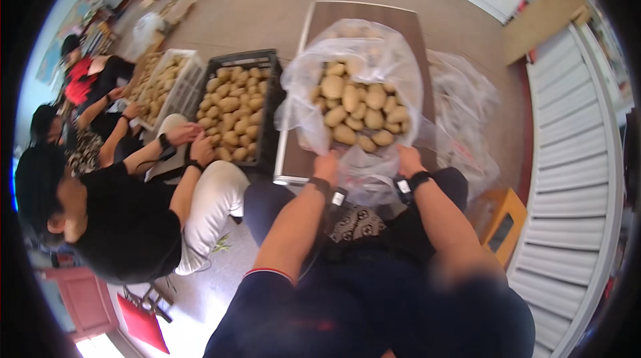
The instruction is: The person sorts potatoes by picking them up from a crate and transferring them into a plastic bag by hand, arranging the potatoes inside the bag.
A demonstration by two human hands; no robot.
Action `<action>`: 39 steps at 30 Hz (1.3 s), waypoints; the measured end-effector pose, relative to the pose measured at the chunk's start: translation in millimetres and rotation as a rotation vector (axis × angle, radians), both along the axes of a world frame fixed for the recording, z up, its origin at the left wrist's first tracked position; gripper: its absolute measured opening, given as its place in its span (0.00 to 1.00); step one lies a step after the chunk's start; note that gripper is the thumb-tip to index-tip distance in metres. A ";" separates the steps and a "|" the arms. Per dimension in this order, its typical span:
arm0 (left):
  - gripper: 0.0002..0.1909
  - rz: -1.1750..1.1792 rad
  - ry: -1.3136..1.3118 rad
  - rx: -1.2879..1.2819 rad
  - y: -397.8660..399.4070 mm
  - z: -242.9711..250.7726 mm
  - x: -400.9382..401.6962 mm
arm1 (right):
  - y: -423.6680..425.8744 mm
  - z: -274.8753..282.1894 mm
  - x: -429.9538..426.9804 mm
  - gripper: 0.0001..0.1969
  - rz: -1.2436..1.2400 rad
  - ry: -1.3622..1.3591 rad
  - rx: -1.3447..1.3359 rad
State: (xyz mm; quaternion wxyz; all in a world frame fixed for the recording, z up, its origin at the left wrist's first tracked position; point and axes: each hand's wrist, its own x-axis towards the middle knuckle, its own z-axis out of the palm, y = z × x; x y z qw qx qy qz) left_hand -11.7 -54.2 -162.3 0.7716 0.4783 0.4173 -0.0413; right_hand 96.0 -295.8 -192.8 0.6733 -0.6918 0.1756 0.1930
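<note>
A clear plastic bag (380, 52) lies wide-mouthed on a dark brown table (360, 10) before me, with many potatoes (350, 100) showing inside it. My left hand (327, 167) grips the near left edge of the bag. At the near right edge, my right hand (409, 160) pinches the same plastic. Between both hands the film sags in folds over the table's front edge towards my lap. Both wrists wear a dark band with a small device. The bag's far part covers some potatoes, which show faintly through it.
Left of the table stands a black plastic crate (273, 107) of potatoes; a co-worker's hands (193, 140) are at its side. Beyond it is a white crate (188, 72) of potatoes near other people. More plastic sheeting (463, 112) and a yellow stool (503, 222) lie to my right.
</note>
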 end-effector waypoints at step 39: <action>0.13 -0.994 -0.009 1.218 -5.4 -85.5 -42.4 | -18.0 35.1 -96.3 0.09 -0.082 0.042 0.018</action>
